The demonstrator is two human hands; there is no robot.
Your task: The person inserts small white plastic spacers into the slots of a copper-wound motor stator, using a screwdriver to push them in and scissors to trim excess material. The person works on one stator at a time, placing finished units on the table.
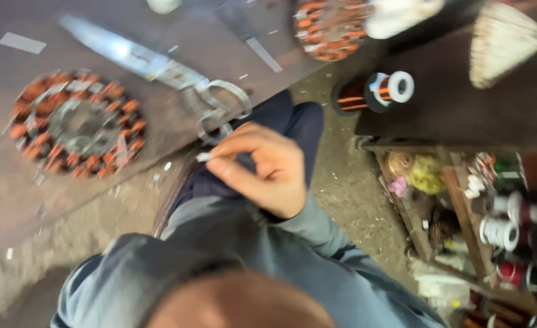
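Observation:
My right hand (262, 173) is held over my lap, its grey sleeve (317, 234) running off to the lower right. Thumb and forefinger pinch a small white strip (204, 157). The fingers point left, toward the edge of a flat board (13, 194). Just above the hand, large metal scissors (159, 67) lie on the board with their handles (223, 106) closest to my fingers. A round stator with copper windings (77, 124) rests on the board to the left. My left hand is out of sight. The picture is blurred.
A second copper-wound stator (329, 27) lies at the top. A spool of copper wire (371, 91) sits on a dark surface beside a pale broom head (505, 39). A wooden crate (457, 212) at the right holds several spools. My dark trousers (296, 121) stretch ahead.

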